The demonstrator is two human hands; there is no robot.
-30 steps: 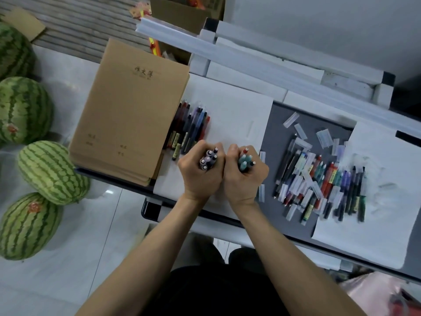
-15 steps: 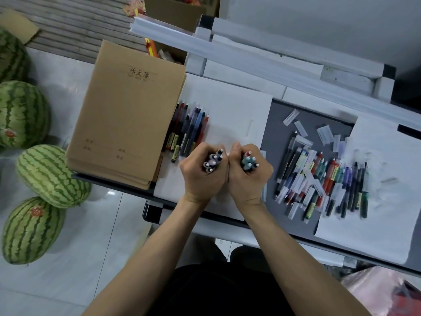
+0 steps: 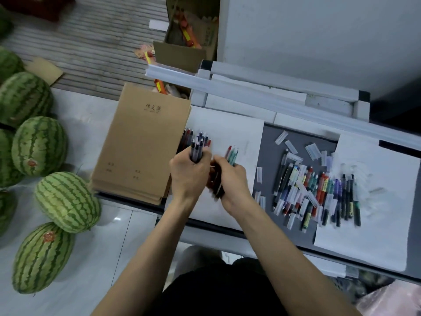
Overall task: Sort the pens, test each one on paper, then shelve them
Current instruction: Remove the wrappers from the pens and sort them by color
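While I watch from far away through the head camera, I see the left hand (image 3: pixel 189 175) clenched around a bunch of dark blue pens (image 3: pixel 197 148), with their tips pointing up and away. Right beside it, the right hand (image 3: pixel 230 181) grasps a bunch of green and red pens (image 3: pixel 232 154). This bunch leans to the right, and dark ends poke out under the hand near the wrist, but that part is blurry. Both hands are over a white paper (image 3: pixel 239 131) that lies on the grey desk (image 3: pixel 270 144). Behind the left hand, a row of pens (image 3: pixel 186 136) lies on the paper, just beside a stack of brown notebooks (image 3: pixel 141 144). Well off to the right, a heap of pens (image 3: pixel 319 190) lies partly on the desk and partly on a second white sheet (image 3: pixel 378 220), and many of them have labels. Small clear wrappers (image 3: pixel 311 150) are spread on the desk above that heap. On the floor (image 3: pixel 102 247) to the left I can see big striped watermelons (image 3: pixel 39 145).
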